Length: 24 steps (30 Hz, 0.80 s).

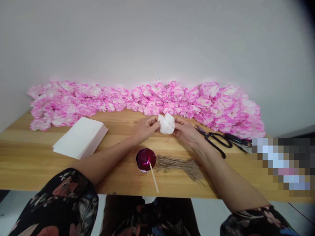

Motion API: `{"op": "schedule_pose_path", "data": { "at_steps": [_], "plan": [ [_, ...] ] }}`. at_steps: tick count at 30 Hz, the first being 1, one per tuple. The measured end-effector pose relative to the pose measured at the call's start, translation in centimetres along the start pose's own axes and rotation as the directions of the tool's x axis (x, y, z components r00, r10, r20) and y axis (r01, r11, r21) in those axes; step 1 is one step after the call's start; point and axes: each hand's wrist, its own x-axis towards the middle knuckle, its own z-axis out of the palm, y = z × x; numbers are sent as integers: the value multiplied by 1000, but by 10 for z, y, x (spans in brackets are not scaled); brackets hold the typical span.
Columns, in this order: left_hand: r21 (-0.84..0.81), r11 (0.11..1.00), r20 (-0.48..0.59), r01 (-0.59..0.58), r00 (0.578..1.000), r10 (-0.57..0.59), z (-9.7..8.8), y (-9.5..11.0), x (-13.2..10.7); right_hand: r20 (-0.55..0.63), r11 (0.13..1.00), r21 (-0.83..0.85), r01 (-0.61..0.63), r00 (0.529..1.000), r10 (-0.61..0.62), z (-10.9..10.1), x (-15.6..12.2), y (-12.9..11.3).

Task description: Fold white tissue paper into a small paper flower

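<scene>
Two grips are meeting above the middle of the bench point(29, 164), and each is pinching one side of a small white paper flower point(166, 123). The left grip point(145, 128) is pressing thumb and fingertips on the flower's left edge, with the other fingers curling loosely underneath; the right grip point(186, 131) is doing the same on the right edge, its fingers bending around the ruffled paper. Neither grip is spreading wide: both are holding no wider than the thin paper caught between the fingertips. The flower is sitting directly between the two grips, touching both; whether it is hanging just above the wood or resting on it, I cannot tell.

On the near side of the grips, a small cup point(146, 159) of dark magenta liquid is standing on the bench, and a pale stick point(154, 179) is leaning out of it toward the near edge. Just right of the cup, a bundle of brown twine pieces point(182, 165) is lying flat. Black scissors point(219, 140) are lying right of the right grip, blades pointing toward it. Well apart to the left, a stack of white paper sheets point(81, 137) is resting on the wood. Along the far edge, against the pale wall point(157, 39), a long row of pink paper flowers point(147, 98) is stretching from left to right.
</scene>
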Motion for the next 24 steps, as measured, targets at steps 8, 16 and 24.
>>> {"op": "schedule_pose_path", "data": {
  "at_steps": [8,16,24],
  "plan": [
    [-62,998,13,24,1000,-23,3,-1,0,3,1000,-10,12,1000,-12,-3,1,0],
    [-3,1000,-28,19,999,-19,0,2,0,16,998,-63,11,1000,-10,-3,0,1],
    [-56,993,-134,-100,987,92,2,4,1,-94,942,-299,154,977,-190,-6,4,5]
  ]
}}
